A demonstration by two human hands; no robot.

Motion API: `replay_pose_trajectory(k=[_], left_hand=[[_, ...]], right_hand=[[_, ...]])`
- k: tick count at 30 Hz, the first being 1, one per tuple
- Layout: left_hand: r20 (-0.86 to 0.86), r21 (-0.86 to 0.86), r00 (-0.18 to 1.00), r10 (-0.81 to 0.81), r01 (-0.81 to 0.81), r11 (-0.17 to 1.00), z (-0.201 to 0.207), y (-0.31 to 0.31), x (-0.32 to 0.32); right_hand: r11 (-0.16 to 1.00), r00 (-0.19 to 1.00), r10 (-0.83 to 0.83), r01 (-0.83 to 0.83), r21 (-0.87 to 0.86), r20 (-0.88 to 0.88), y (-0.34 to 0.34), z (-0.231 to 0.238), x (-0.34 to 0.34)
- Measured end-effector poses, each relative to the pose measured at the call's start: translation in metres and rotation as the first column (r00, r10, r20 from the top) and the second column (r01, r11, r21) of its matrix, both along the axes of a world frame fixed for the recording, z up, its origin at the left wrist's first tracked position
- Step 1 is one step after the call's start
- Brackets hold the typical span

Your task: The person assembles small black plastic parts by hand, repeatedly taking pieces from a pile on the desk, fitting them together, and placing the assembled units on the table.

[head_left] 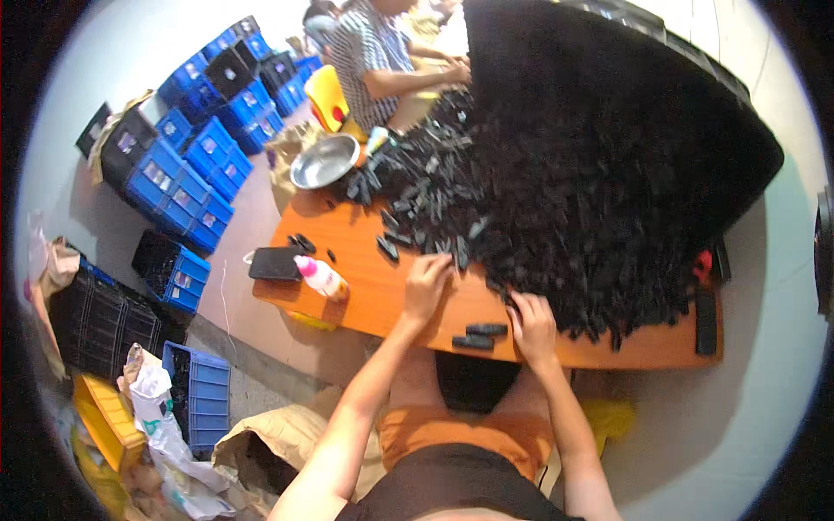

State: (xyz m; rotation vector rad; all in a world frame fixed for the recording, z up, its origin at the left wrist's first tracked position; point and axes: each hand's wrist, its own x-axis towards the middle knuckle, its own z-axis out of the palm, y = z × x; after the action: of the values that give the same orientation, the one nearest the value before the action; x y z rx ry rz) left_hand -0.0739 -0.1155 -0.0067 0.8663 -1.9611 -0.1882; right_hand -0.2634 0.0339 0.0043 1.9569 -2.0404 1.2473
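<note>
A large heap of black elongated pieces [599,217] covers much of the orange-brown table [369,300]. At the heap's near left edge, my left hand [426,286] has its fingers drawn together beside a dark piece [461,257]; what lies between the fingertips is too small to make out. My right hand [532,326] is at the front edge of the heap, thumb and fingers closed round a small black piece [510,298]. Between the hands, close to the table's front edge, lie two loose black pieces [485,330], side by side.
A pink-capped bottle [321,279] and a dark flat case [274,263] are on the table's left. Beyond them sits a metal bowl [325,161]. Across the table is a person in a striped shirt [356,65]. Blue crates [174,187] line the left; a paper sack [278,438] stands below.
</note>
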Motion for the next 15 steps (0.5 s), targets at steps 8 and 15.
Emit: replay_pose_trajectory(k=[8, 15], left_hand=[[-0.428, 0.462, 0.903, 0.038, 0.182, 0.868, 0.016, 0.058, 0.018], [-0.150, 0.482, 0.975, -0.163, 0.217, 0.849, 0.010, 0.053, 0.014]], right_hand=[[0.992, 0.969, 0.125, -0.117, -0.050, 0.214, 0.016, 0.009, 0.002], [0.989, 0.959, 0.129, -0.108, -0.098, 0.251, 0.006, 0.003, -0.009]])
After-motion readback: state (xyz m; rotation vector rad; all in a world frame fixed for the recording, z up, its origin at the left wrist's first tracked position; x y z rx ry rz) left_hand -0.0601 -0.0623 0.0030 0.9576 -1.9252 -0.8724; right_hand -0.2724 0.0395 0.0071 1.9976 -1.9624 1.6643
